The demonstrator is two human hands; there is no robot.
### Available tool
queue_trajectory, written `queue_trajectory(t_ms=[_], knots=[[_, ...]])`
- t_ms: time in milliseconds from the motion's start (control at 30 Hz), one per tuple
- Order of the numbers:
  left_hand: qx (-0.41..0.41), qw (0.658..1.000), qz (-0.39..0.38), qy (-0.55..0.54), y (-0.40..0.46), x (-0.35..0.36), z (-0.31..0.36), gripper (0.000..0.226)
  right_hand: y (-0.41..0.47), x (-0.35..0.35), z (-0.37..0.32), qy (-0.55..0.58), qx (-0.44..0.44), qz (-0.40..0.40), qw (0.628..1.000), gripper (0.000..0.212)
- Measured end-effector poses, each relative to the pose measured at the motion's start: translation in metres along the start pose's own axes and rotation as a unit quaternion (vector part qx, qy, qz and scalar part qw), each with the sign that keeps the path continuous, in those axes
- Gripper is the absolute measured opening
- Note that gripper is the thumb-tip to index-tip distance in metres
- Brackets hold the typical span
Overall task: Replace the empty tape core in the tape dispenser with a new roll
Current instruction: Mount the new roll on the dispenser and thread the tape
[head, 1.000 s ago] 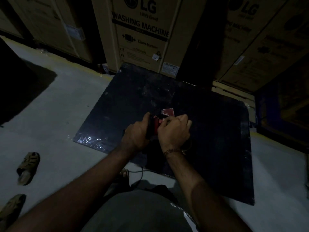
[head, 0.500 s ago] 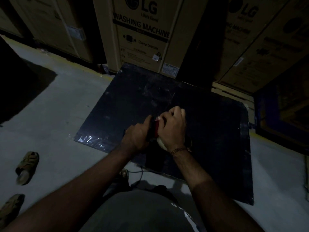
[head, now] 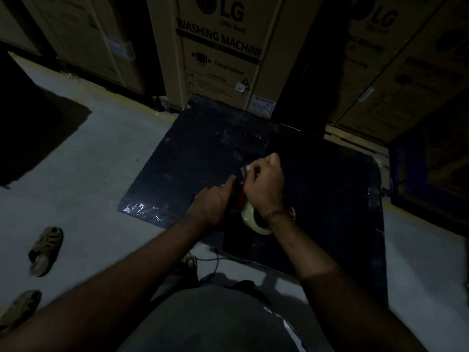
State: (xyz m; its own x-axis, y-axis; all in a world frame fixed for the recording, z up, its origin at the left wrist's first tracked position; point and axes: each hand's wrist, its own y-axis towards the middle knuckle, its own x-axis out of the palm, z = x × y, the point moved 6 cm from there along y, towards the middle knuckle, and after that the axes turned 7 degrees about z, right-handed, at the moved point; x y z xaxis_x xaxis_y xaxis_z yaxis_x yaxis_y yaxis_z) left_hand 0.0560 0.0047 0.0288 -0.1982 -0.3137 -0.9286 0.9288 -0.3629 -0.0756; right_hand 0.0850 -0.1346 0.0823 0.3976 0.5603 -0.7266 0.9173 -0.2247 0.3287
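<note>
A red tape dispenser (head: 240,199) stands between my two hands over a black mat (head: 208,153) on the floor, only a narrow strip of it showing. A pale tape roll (head: 250,219) sits at the dispenser's near end, under my right wrist. My left hand (head: 212,207) grips the dispenser from the left, thumb stretched up along it. My right hand (head: 264,184) curls over the dispenser's top, fingertips pinching at its far end. The scene is dim, and what the fingertips hold is hidden.
Large cardboard washing machine boxes (head: 218,52) stand in a row behind the mat. Two sandals (head: 45,247) lie on the grey concrete floor at the left. A thin cable (head: 215,260) runs by the mat's near edge. A dark blue frame (head: 416,174) sits at the right.
My right hand has slid up and away along the dispenser, uncovering the pale tape roll beneath the wrist. The left hand stays on the dispenser, its thumb now stretched further up.
</note>
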Motion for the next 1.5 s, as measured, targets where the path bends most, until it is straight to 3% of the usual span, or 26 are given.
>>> queue_trajectory(t_ms=[167,367,667,967,1067,1167,1267,1400,1500], knots=[[-0.010,0.999,-0.037,0.026,-0.012,0.013,0.007,0.093,0.019,-0.005,0.003,0.024,0.075,-0.005,0.997,0.021],[0.017,0.997,-0.009,0.077,-0.006,0.012,0.006,0.093,0.030,-0.005,0.033,0.057,0.178,0.026,0.982,0.011],[0.045,0.997,0.042,0.054,0.010,0.007,0.015,0.097,0.046,-0.013,0.044,0.102,0.196,0.084,0.972,0.017],[0.055,0.994,0.020,0.089,0.012,0.016,0.005,0.098,0.046,-0.001,0.058,0.096,0.234,0.053,0.966,0.017],[0.062,0.993,0.005,0.104,0.009,0.016,0.008,0.092,0.055,-0.006,0.059,0.110,0.240,0.078,0.961,0.015],[0.068,0.992,-0.037,0.098,-0.008,0.029,0.010,0.085,0.079,-0.021,0.059,0.101,0.217,0.100,0.966,0.015],[0.062,0.994,-0.020,0.092,-0.020,0.036,0.001,0.086,0.087,-0.026,0.062,0.090,0.208,0.071,0.972,0.019],[0.121,0.977,0.055,0.168,-0.023,0.025,-0.002,0.080,0.070,-0.014,0.085,0.112,0.310,0.034,0.943,0.018],[0.136,0.974,0.081,0.164,-0.029,0.020,-0.001,0.084,0.060,-0.015,0.102,0.173,0.395,0.029,0.902,0.017]])
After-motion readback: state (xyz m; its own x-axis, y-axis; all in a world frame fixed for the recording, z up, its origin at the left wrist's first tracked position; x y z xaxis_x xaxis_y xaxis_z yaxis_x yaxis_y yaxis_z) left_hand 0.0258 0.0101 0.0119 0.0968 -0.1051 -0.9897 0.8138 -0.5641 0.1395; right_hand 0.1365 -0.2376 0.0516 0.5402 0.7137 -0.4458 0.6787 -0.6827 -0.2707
